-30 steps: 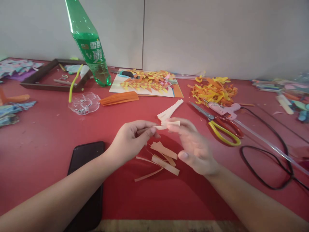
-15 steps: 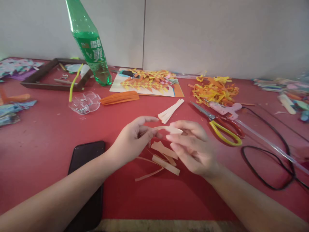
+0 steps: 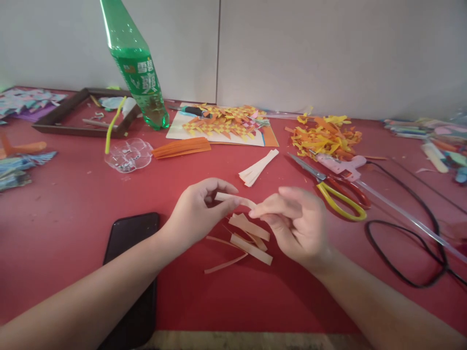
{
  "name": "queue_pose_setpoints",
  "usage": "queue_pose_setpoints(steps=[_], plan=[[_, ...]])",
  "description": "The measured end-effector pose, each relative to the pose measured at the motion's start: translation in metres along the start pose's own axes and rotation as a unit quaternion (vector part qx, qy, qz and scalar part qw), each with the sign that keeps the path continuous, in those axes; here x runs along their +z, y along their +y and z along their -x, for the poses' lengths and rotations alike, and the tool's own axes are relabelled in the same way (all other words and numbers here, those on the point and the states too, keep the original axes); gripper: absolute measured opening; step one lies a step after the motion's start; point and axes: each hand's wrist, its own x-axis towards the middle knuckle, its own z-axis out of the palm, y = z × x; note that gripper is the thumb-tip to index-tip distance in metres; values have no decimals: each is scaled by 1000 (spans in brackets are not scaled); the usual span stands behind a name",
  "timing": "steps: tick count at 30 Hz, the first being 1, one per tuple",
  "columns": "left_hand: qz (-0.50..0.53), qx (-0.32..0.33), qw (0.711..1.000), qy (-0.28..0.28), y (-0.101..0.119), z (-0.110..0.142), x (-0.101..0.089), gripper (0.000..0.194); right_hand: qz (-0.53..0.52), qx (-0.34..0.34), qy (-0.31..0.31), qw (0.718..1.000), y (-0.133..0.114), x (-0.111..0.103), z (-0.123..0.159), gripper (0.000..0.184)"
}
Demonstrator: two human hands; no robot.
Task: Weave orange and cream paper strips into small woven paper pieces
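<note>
A narrow cream paper strip (image 3: 245, 201) is stretched between my two hands above the red table. My left hand (image 3: 204, 209) pinches it between thumb and fingers, with one end showing behind the thumb. The fingertips of my right hand (image 3: 297, 223) close on the strip's other end. Below them lie several loose cream strips (image 3: 251, 249), some folded or curled. Just beyond my hands rests a fanned bundle of cream paper strips (image 3: 259, 167).
Scissors (image 3: 328, 189) and a pink glue gun (image 3: 343, 165) with a black cord lie right. A phone (image 3: 131, 243) sits under my left forearm. Behind are orange strips (image 3: 182, 147), a green bottle (image 3: 136, 73), a dark frame (image 3: 73, 130) and yellow-orange paper pieces (image 3: 324, 136).
My right fingers have closed on the strip's end, where they were more spread before. The strip has shifted, and more of it shows at my left hand. The things on the table have not moved.
</note>
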Motion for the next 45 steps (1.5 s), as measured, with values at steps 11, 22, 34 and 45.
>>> queue_pose_setpoints(steps=[11,22,34,45], plan=[[-34,103,992,-69,-3,2,3,14,112,-1,-5,994,2,-1,-7,15],[34,115,990,-70,-1,6,2,36,-56,208,50,975,5,5,1,17],[7,141,989,37,2,7,4,19,-153,236,54,958,-2,2,-4,18],[44,90,994,36,-2,6,1,25,-138,237,91,957,5,-1,-2,7]])
